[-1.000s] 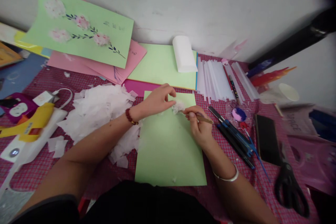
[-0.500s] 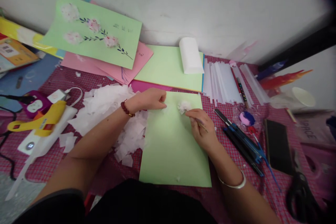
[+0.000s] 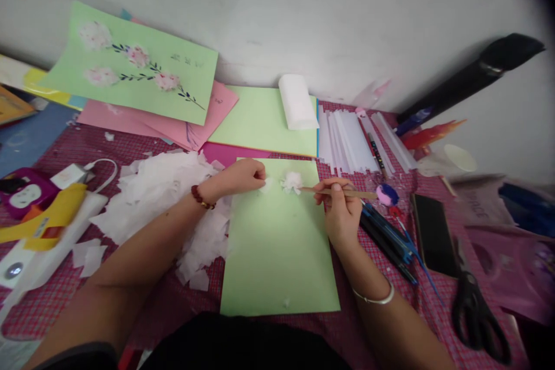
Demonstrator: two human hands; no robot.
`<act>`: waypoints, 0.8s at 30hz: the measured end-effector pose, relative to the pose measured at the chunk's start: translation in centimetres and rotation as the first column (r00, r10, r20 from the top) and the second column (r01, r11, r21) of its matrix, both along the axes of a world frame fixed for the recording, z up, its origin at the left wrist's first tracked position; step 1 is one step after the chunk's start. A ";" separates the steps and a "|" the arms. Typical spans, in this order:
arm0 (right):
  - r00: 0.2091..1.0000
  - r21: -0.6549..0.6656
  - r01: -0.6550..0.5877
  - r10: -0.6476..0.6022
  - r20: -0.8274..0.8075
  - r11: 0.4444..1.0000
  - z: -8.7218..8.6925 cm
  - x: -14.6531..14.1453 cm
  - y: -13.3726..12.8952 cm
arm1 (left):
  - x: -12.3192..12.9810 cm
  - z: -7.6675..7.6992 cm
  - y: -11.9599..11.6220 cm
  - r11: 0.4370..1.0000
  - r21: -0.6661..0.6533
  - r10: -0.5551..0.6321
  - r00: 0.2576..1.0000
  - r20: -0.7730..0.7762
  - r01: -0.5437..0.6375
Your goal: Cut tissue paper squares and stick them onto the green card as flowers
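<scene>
On the upright green sheet (image 3: 277,254) a small ruffled white paper flower (image 3: 292,181) sits near the top. My right hand (image 3: 340,214) grips a thin wooden stick (image 3: 364,193) that lies level, its left tip at the flower's edge. My left hand (image 3: 243,176) is closed at the sheet's upper left, fingertips pinched by a piece of white paper (image 3: 267,186). Those fingers partly hide the paper. Under and beside my left forearm spreads a heap of white paper squares (image 3: 160,185).
A yellow glue gun (image 3: 52,219) rests on a white power strip (image 3: 82,231) at left. Behind stand a green flower picture (image 3: 147,92) and a white paper pack (image 3: 298,101). At right lie white glue sticks (image 3: 347,139), a phone (image 3: 433,234) and black scissors (image 3: 477,312).
My right hand has turned, bringing the stick level with its tip at the flower. My left hand stays pinched in about the same place. The view has shifted slightly.
</scene>
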State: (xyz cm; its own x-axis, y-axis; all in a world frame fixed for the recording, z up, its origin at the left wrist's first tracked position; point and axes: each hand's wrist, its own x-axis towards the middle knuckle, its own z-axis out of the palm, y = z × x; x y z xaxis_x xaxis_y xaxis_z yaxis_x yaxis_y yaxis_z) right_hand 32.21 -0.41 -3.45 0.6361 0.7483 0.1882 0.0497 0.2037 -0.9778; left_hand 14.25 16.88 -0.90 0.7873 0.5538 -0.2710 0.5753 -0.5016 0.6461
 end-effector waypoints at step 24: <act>0.997 -0.042 -0.080 0.079 -0.025 0.996 -0.8 -0.2 0.7 | 1.1 -0.2 -0.9 0.945 -0.318 0.021 0.962 0.272 0.070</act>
State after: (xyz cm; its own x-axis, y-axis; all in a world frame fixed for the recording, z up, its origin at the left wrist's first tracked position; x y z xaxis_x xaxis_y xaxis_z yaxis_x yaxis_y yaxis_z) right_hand 32.02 0.30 -4.29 0.5779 0.8039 0.1406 0.0120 0.1638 -0.9864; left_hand 15.36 15.93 -1.05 0.8676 0.4516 -0.2084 0.3482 -0.2523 0.9029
